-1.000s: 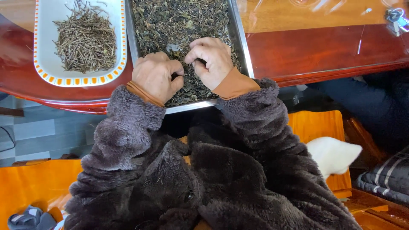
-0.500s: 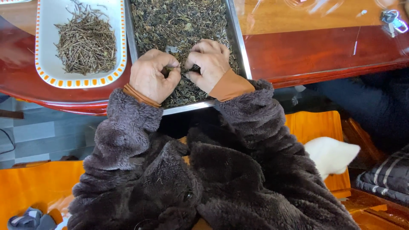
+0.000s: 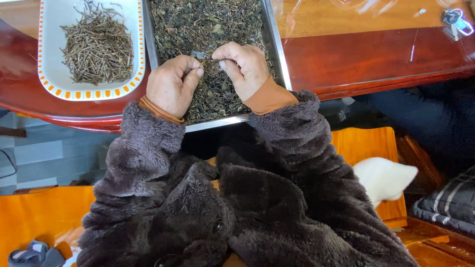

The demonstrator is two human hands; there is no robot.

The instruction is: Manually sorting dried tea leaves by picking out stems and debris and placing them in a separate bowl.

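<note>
A metal tray [image 3: 275, 45] full of dark dried tea leaves [image 3: 208, 24] lies on a red-brown wooden table [image 3: 366, 54]. My left hand [image 3: 170, 86] rests on the leaves at the tray's near edge, fingers curled and thumb pinched against forefinger on something too small to make out. My right hand [image 3: 245, 69] is beside it, fingertips pinching at the leaves. The two hands nearly touch. To the left, a white dish [image 3: 49, 74] with an orange-patterned rim holds a heap of thin dry stems [image 3: 96, 47]. Fuzzy dark brown sleeves cover both my arms.
A bunch of keys [image 3: 455, 20] lies at the table's far right. Below the table are an orange wooden seat [image 3: 366, 148], a white furry object [image 3: 383, 178], a striped cushion [image 3: 448, 202] and another person's dark clothing at the right.
Both hands have shifted slightly on the leaves, fingers working in small pinching moves; the left thumb and forefinger are now closed together. Nothing else has moved.
</note>
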